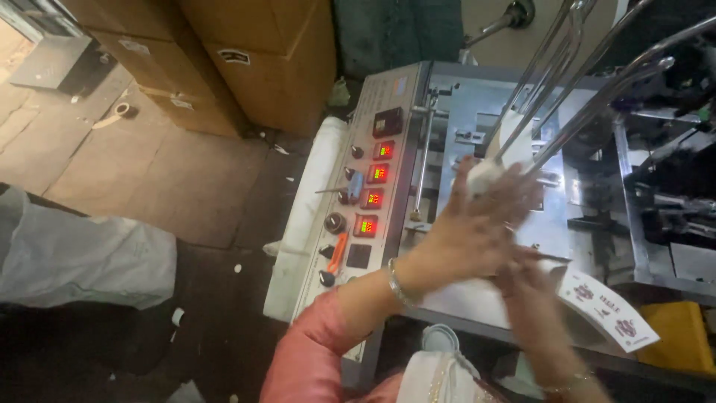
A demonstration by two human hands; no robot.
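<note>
My left hand (477,224), with a metal bangle on the wrist, reaches over the grey machine deck (552,231) and is blurred; its fingers are spread near a white rounded piece (483,176) at the foot of the slanted metal rods (567,82). Whether it grips that piece I cannot tell. My right hand (533,298) lies just below it, closed on a stack of white printed paper blanks (608,307) that fans out to the right.
A control panel (369,186) with red digit displays, knobs and an orange switch runs along the machine's left side. Brown cartons (253,60) stand on the floor behind. A grey sack (82,257) lies at left, and a yellow bin (682,336) sits at lower right.
</note>
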